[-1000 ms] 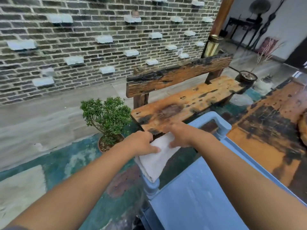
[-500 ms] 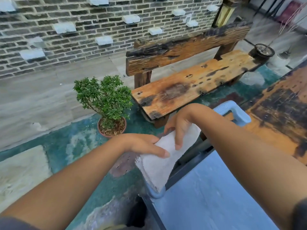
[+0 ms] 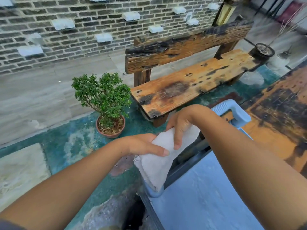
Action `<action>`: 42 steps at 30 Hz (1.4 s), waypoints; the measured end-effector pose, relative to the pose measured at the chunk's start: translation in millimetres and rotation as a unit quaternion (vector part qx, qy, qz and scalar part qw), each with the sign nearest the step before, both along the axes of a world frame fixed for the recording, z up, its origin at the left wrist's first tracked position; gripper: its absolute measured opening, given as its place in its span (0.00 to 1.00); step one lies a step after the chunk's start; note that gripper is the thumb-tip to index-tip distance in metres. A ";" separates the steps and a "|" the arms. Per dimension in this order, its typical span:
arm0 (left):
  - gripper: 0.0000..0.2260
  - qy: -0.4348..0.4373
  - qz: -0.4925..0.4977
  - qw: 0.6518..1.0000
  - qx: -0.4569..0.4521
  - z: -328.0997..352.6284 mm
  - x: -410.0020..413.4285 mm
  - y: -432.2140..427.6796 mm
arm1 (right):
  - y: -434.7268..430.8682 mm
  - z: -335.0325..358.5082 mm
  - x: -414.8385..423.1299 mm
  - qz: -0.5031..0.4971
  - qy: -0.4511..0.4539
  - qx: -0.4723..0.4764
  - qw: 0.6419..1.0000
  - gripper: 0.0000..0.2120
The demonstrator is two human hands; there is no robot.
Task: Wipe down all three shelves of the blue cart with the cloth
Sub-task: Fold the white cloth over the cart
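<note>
Both arms reach out over the near end of the blue cart (image 3: pixel 196 165). A white cloth (image 3: pixel 154 166) is folded into a thick strip and hangs at the cart's left corner. Its lower end reaches down to the rounded corner post, and its upper end is held between the two hands.

The left hand (image 3: pixel 141 146) grips the cloth from the left side. The thumb is pressed flat across the front and the fingers are curled behind it, out of sight. The right hand (image 3: pixel 180 125) bends down at the wrist and pinches the cloth's upper edge. One of its fingers (image 3: pixel 177 141) lies straight down the front while the others wrap over the top.

The cart's pale blue top shelf (image 3: pixel 207 200) lies just under the right forearm. The lower shelves cannot be seen. The cart's handle (image 3: pixel 232 110) sticks up beyond the right wrist.

A worn wooden bench (image 3: pixel 191 83) stands beyond the hands, in front of a brick wall (image 3: pixel 83 30). A small potted plant (image 3: pixel 104 97) sits on the green floor (image 3: pixel 69 146) to its left. A dark-stained wooden tabletop (image 3: pixel 282 113) fills the right side.
</note>
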State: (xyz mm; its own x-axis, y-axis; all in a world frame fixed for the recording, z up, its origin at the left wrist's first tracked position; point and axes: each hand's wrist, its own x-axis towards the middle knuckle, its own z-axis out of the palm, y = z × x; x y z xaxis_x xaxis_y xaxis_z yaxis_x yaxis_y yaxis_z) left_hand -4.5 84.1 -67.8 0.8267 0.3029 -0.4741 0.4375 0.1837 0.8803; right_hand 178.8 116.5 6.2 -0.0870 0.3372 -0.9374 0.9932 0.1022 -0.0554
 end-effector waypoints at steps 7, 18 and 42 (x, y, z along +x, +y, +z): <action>0.11 0.083 0.056 0.941 0.325 27.1 0.1 -21.1 | -68.4 0.6 17.6 -0.040 0.091 0.333 0.938 0.23; 0.07 0.129 0.078 0.760 0.632 56.7 3.2 -107.7 | -203.8 -9.2 18.9 -0.088 0.095 0.583 0.802 0.17; 0.04 0.112 -0.282 0.901 0.309 -19.6 81.6 -151.7 | -430.2 -94.2 38.8 -0.611 0.153 0.317 0.709 0.14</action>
State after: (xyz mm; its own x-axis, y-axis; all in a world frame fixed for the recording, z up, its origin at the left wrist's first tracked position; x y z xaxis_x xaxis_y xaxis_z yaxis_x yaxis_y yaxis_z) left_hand 77.1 -67.6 -87.4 0.8358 0.1282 -0.5339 0.4883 -0.6180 0.6161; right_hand 217.6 -313.7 -88.1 0.4660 0.6813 -0.5645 0.3129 -0.7237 -0.6152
